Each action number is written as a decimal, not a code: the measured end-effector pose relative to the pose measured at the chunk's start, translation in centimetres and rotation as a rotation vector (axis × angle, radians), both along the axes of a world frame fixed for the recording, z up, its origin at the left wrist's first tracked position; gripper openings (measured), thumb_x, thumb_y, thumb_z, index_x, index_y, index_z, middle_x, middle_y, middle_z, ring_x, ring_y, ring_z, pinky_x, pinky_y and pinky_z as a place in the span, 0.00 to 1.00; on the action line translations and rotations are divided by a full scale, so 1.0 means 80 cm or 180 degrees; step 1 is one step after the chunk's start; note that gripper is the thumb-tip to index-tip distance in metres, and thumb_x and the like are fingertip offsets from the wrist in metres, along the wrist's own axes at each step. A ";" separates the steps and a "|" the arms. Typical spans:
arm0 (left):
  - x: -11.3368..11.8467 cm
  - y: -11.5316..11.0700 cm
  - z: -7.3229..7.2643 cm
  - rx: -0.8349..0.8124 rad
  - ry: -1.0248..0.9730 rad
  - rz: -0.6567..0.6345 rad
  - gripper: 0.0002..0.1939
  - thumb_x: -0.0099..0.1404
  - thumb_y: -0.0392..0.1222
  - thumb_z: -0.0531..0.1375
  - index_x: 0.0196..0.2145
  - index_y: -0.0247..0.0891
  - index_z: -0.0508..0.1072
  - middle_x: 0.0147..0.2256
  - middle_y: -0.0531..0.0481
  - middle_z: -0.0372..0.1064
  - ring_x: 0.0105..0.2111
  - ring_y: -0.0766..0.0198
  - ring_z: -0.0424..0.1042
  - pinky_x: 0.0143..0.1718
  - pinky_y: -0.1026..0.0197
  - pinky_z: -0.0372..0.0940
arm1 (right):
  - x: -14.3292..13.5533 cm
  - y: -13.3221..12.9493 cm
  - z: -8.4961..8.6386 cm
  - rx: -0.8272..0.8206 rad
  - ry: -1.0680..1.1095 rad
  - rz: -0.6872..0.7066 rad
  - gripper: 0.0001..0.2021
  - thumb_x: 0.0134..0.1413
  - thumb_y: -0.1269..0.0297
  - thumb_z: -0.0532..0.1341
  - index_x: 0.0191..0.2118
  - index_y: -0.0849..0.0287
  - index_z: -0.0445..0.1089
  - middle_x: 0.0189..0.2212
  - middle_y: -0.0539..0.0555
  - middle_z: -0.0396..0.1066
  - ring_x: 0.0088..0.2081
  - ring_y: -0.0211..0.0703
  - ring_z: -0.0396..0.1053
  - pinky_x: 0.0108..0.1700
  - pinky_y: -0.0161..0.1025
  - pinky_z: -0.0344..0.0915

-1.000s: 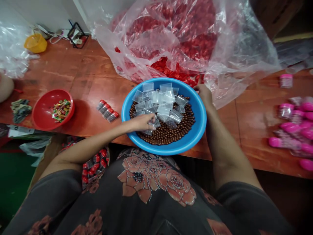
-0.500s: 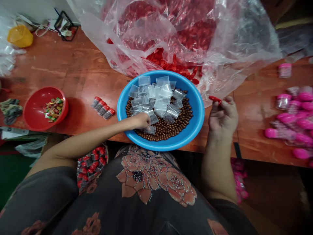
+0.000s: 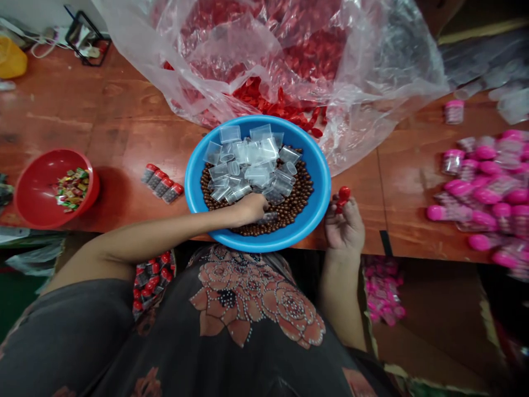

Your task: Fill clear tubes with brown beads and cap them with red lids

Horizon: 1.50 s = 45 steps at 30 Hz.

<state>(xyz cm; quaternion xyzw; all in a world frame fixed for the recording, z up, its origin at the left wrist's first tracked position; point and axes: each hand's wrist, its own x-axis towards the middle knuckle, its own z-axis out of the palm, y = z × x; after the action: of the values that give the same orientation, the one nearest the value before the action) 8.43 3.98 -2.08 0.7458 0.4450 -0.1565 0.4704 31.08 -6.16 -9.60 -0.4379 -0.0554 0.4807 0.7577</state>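
Observation:
A blue basin on the table holds brown candy balls and a heap of clear plastic containers. My left hand is closed on a clear container, which lies low among the balls at the basin's near side. Just right of the rim, my right hand grips a small red cap between thumb and fingers, palm turned up. Left of the basin lie several filled containers with red caps.
A big clear plastic bag of red caps spreads behind the basin. At left stands a red bowl with wrapped candies. Many pink-capped containers crowd the right. Below the table edge sit more red-capped containers.
My left hand has moved right through the balls with the container. My right hand has come closer to the basin, and the red cap has turned from lying flat to upright. The view has shifted right.

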 end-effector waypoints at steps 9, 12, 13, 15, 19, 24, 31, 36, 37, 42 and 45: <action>0.000 -0.004 -0.029 -0.1144 -0.0485 0.1035 0.17 0.56 0.26 0.59 0.44 0.28 0.77 0.27 0.48 0.73 0.27 0.66 0.72 0.39 0.56 0.70 | -0.005 -0.010 0.001 0.0120 -0.0445 0.0768 0.16 0.48 0.58 0.71 0.44 0.52 0.76 0.38 0.46 0.76 0.30 0.28 0.71 0.33 0.25 0.72; -0.001 0.000 -0.029 -0.1817 -0.0870 0.1549 0.17 0.54 0.24 0.60 0.43 0.28 0.76 0.24 0.52 0.70 0.28 0.67 0.72 0.43 0.54 0.70 | -0.002 -0.012 0.007 0.0090 -0.0402 0.0691 0.16 0.47 0.56 0.71 0.42 0.53 0.77 0.34 0.46 0.74 0.30 0.27 0.69 0.32 0.25 0.70; -0.002 0.001 -0.028 -0.1963 -0.0964 0.1593 0.17 0.54 0.24 0.60 0.42 0.29 0.76 0.25 0.52 0.70 0.29 0.67 0.72 0.45 0.53 0.70 | -0.001 -0.012 0.010 0.0072 -0.0375 0.0619 0.16 0.46 0.56 0.72 0.42 0.53 0.77 0.33 0.45 0.73 0.31 0.27 0.69 0.32 0.24 0.70; -0.005 0.004 -0.023 -0.2187 -0.1122 0.1640 0.15 0.54 0.25 0.61 0.41 0.30 0.76 0.26 0.52 0.70 0.30 0.66 0.73 0.46 0.51 0.69 | 0.000 -0.013 0.018 0.0036 -0.0350 0.0451 0.18 0.44 0.57 0.73 0.43 0.52 0.76 0.32 0.44 0.72 0.31 0.27 0.69 0.32 0.25 0.69; -0.017 0.006 -0.003 -0.2443 -0.1549 0.1766 0.12 0.54 0.25 0.63 0.37 0.31 0.73 0.29 0.52 0.71 0.31 0.67 0.74 0.48 0.52 0.69 | -0.001 -0.015 0.043 0.0072 -0.0570 0.0198 0.19 0.42 0.59 0.73 0.43 0.51 0.76 0.32 0.45 0.72 0.31 0.29 0.69 0.31 0.28 0.68; -0.048 0.000 0.030 -0.2618 -0.2362 0.1765 0.16 0.53 0.27 0.66 0.41 0.34 0.73 0.40 0.46 0.74 0.39 0.63 0.75 0.47 0.53 0.69 | -0.020 -0.014 0.086 0.0334 -0.1381 0.0075 0.16 0.49 0.58 0.70 0.46 0.51 0.76 0.32 0.48 0.74 0.30 0.35 0.72 0.29 0.33 0.69; -0.077 -0.025 0.046 -0.2241 -0.2772 0.1913 0.24 0.53 0.33 0.69 0.49 0.37 0.75 0.48 0.44 0.74 0.43 0.62 0.74 0.49 0.54 0.68 | -0.080 0.008 0.123 0.0492 -0.2099 0.0953 0.13 0.57 0.60 0.65 0.49 0.47 0.72 0.36 0.49 0.78 0.37 0.39 0.76 0.40 0.40 0.73; -0.082 -0.037 0.046 -0.1747 -0.2760 0.2077 0.22 0.55 0.37 0.68 0.48 0.35 0.75 0.48 0.43 0.74 0.45 0.63 0.73 0.53 0.54 0.65 | -0.108 0.030 0.122 0.0298 -0.2291 0.1475 0.12 0.59 0.60 0.63 0.49 0.49 0.72 0.39 0.48 0.79 0.40 0.38 0.75 0.45 0.38 0.71; -0.084 -0.038 0.045 -0.1666 -0.2761 0.2098 0.21 0.56 0.37 0.67 0.49 0.34 0.75 0.48 0.43 0.75 0.44 0.63 0.73 0.52 0.54 0.65 | -0.111 0.034 0.122 0.0284 -0.2239 0.1542 0.13 0.60 0.60 0.63 0.50 0.49 0.72 0.39 0.49 0.79 0.38 0.37 0.75 0.43 0.37 0.71; -0.091 -0.040 0.036 -0.1452 -0.2792 0.1920 0.21 0.59 0.40 0.66 0.50 0.34 0.75 0.48 0.43 0.74 0.43 0.64 0.73 0.51 0.55 0.66 | -0.121 0.050 0.128 0.0292 -0.1736 0.1679 0.19 0.57 0.60 0.65 0.55 0.47 0.68 0.36 0.47 0.77 0.32 0.34 0.73 0.32 0.32 0.72; -0.095 -0.040 0.031 -0.1110 -0.2779 0.1733 0.20 0.61 0.43 0.65 0.51 0.35 0.75 0.48 0.43 0.74 0.46 0.63 0.72 0.54 0.55 0.64 | -0.124 0.052 0.132 0.0375 -0.1588 0.1500 0.24 0.54 0.65 0.67 0.56 0.42 0.66 0.36 0.45 0.74 0.34 0.32 0.73 0.34 0.30 0.73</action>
<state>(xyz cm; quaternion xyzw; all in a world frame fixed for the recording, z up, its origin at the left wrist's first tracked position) 0.83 0.75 0.43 0.5101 0.3528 0.2238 0.7518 21.19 -2.03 0.95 -0.4726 -0.3662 0.5166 0.6129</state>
